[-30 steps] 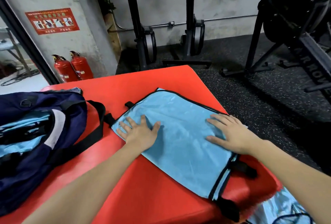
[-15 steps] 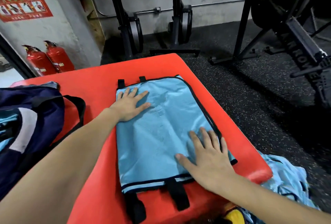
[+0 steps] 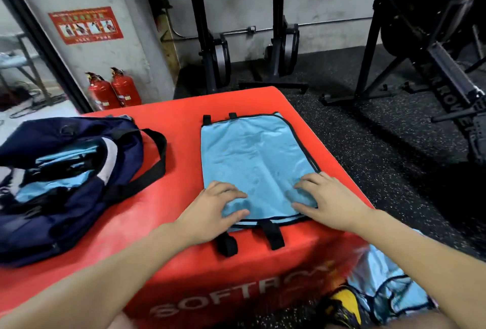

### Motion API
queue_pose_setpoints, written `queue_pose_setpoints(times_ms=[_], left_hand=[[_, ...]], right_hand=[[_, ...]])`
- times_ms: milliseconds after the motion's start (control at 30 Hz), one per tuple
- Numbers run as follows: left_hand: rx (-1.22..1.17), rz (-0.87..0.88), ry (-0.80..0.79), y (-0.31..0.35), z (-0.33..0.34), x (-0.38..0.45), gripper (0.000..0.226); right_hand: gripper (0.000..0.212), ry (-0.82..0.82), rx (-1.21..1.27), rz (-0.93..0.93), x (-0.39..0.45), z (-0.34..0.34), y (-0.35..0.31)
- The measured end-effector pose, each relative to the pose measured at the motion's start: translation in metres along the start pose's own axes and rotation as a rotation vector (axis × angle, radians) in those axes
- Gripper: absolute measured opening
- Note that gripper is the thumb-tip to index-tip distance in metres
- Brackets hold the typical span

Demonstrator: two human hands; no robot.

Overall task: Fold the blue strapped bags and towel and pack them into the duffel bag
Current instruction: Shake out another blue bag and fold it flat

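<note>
Fingers (image 3: 231,194) curled, gripping blue bag (image 3: 252,160) corners

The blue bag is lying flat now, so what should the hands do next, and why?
Probably lift the near edge and fold it away, toward the far end. The blue bag lies flat on the red box, and the left hand and right hand already sit at its near corners, fingers curling on the fabric. Folded smaller, it should fit the open duffel bag beside it.
</note>
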State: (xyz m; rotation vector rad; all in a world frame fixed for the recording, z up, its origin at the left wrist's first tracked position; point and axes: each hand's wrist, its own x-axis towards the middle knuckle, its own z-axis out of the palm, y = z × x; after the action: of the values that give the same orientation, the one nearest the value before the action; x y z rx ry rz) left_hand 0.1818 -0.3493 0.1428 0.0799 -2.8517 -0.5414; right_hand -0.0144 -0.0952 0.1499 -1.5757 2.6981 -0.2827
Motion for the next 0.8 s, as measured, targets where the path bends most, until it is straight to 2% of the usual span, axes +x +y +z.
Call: queue_pose_setpoints(times_ms=[167, 267, 367, 433, 533, 700, 800], left_hand=[[-0.019, -0.088, -0.07, 0.008, -0.005, -0.028, 0.082], [-0.064, -0.148, -0.124, 0.01, -0.009, -0.044, 0.097], [-0.069, -0.187, -0.153, 0.012, -0.013, -0.059, 0.099], [-0.068, -0.2, -0.132, 0.016, -0.013, -0.069, 0.092], [-0.061, -0.202, -0.116, 0.027, -0.011, -0.082, 0.069], [-0.06, -0.168, -0.107, 0.038, -0.008, -0.102, 0.056], [-0.035, -0.131, -0.094, 0.044, -0.011, -0.108, 0.041]], right_hand=[[0.082, -0.04, 0.055, 0.04, -0.031, 0.004, 0.006], [0.079, -0.059, 0.107, 0.061, -0.048, 0.003, 0.003], [0.09, -0.052, 0.131, 0.063, -0.059, 0.007, 0.003], [0.094, -0.053, 0.136, 0.067, -0.065, 0.008, 0.003], [0.079, -0.075, 0.104, 0.032, -0.072, 0.008, 0.001], [0.042, -0.026, -0.018, -0.027, -0.082, 0.009, -0.002], [0.029, -0.01, -0.064, -0.059, -0.089, 0.006, -0.004]])
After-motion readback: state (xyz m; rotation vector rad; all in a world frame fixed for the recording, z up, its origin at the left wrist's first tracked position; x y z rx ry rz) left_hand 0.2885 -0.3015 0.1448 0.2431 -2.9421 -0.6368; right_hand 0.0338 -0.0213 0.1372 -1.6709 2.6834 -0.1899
